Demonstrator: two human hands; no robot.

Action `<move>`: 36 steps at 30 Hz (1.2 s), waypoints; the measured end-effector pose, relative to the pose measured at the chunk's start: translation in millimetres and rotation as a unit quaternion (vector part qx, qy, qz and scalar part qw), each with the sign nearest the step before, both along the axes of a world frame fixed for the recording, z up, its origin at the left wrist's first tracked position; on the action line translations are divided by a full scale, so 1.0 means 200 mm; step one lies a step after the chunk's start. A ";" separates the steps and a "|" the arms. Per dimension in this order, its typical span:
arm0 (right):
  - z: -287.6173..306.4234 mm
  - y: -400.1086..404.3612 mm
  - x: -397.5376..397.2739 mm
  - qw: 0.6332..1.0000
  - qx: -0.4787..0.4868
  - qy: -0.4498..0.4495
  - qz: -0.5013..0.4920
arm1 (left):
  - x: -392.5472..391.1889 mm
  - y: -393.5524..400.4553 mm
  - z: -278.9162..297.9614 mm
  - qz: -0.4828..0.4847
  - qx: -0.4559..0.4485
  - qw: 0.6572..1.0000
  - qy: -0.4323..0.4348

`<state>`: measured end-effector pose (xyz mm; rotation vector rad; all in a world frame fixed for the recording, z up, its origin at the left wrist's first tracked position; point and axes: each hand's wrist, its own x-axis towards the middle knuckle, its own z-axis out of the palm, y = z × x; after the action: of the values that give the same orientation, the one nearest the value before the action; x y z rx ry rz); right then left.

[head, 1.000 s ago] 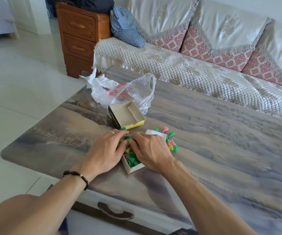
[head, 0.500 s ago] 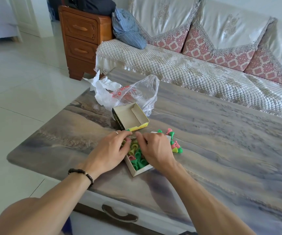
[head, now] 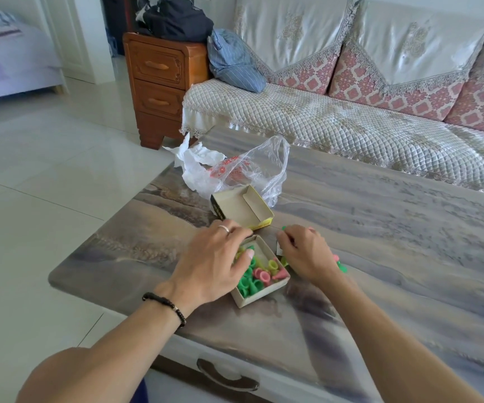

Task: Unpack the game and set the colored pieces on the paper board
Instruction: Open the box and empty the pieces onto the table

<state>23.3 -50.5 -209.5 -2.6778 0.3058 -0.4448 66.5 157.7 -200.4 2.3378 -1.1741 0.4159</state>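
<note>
A small open cardboard box (head: pixel 264 295) sits near the table's front edge, holding several green, pink and yellow game pieces (head: pixel 261 275). My left hand (head: pixel 214 263) lies over the box's left side and holds it, with the thumb inside on the pieces and the fingers along the far rim. Just right of the box, my right hand (head: pixel 304 254) has curled fingers pinching a folded paper (head: pixel 278 249), of which only an edge shows. A few loose pieces (head: pixel 341 264) lie on the table beside that hand.
The box lid (head: pixel 243 207) lies upside down just behind my hands. Behind it are a clear plastic bag (head: pixel 252 170) and crumpled white paper (head: pixel 194 158). A sofa (head: pixel 351 126) runs along the far side, and a wooden cabinet (head: pixel 159 82) stands at the left.
My right hand has pulled away from the box to the right with the paper, uncovering the pieces inside. My left hand has stayed on the box.
</note>
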 end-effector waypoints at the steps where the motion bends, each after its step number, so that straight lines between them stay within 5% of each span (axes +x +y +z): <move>1: 0.00 0.00 0.00 1.000 0.000 -0.004 0.020 | -0.01 -0.03 0.00 -0.024 0.028 0.999 -0.011; 10: -0.02 -0.02 -0.16 0.992 -0.059 -0.108 -0.015 | 0.01 -0.15 0.05 -0.096 0.202 0.975 -0.007; 14: -0.01 0.01 -0.20 0.990 -0.043 -0.138 0.002 | 0.03 -0.18 0.05 -0.091 0.167 0.981 0.039; 20: 0.04 0.06 -0.17 0.990 -0.030 -0.132 0.050 | 0.07 -0.20 0.00 -0.038 -0.029 0.991 0.123; 28: -0.02 -0.09 -0.25 0.986 -0.027 -0.154 -0.056 | 0.11 -0.43 0.14 -0.077 -0.003 0.988 0.135; 36: -0.09 -0.18 -0.33 0.983 -0.034 -0.158 -0.089 | 0.20 -0.69 0.01 -0.019 0.100 0.987 0.123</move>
<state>-41.8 -87.3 -227.0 -2.6001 0.4418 -0.9387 107.2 20.7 -197.9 2.4453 -1.1820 -0.0066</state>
